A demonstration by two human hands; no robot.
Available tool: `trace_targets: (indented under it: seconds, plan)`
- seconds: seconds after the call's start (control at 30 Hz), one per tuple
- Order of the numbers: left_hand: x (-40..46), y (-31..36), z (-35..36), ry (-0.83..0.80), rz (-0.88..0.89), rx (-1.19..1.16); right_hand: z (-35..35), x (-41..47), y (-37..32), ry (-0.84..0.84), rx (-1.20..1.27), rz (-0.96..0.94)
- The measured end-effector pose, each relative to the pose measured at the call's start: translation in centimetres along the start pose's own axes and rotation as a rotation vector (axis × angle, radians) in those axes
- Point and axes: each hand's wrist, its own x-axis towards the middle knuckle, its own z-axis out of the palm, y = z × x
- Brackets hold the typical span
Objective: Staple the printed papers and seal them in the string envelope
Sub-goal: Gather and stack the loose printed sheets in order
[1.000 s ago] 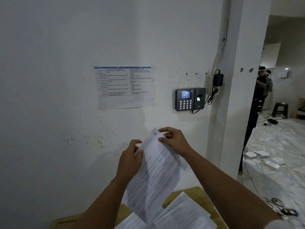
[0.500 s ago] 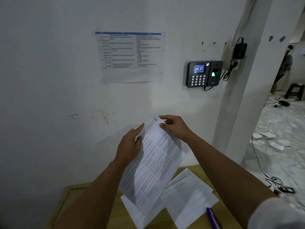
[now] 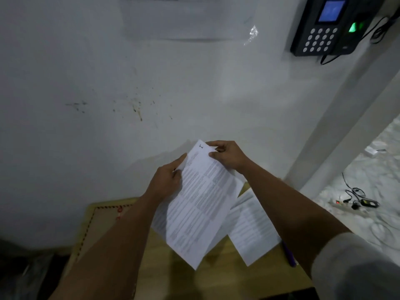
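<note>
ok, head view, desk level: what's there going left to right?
String envelope → left hand → held printed papers → loose printed sheet on the wooden table → purple pen → cables on the floor. Right hand overlaps the papers' top, so it is left out.

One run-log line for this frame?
stage: gathering | left hand: grips sheets | right hand: pinches top corner | envelope: on table

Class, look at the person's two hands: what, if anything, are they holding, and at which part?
Both hold the printed papers near the top: left hand on the left edge, right hand pinching the top right corner.
</note>
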Motion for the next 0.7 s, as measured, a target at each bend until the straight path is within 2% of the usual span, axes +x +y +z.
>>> trace_targets:
  seconds: [0.2,0.33,0.4,0.53,0.7]
  plan:
    - [0.8,-8.1,3.0,-0.107,-0.159,0.003,5.1,3.8,8.4,-0.044,-0.018,0.210]
    - [0.8,-15.9,5.2,-0.199,-0.212,-0.018,7.6,6.0,16.8,0.029,-0.370,0.393]
    - [0.5,-19.0,5.9,-0.219,-0.251,0.004,8.5,6.3,20.7,-0.009,-0.578,0.507]
    - [0.2,-22.5,6.4,-0.245,-0.320,0.004,10.7,5.6,24.4,-0.106,-0.768,0.760]
    - [0.6,-25.0,6.2,-0.307,-0.335,-0.060,11.7,5.7,25.7,-0.063,-0.916,0.748]
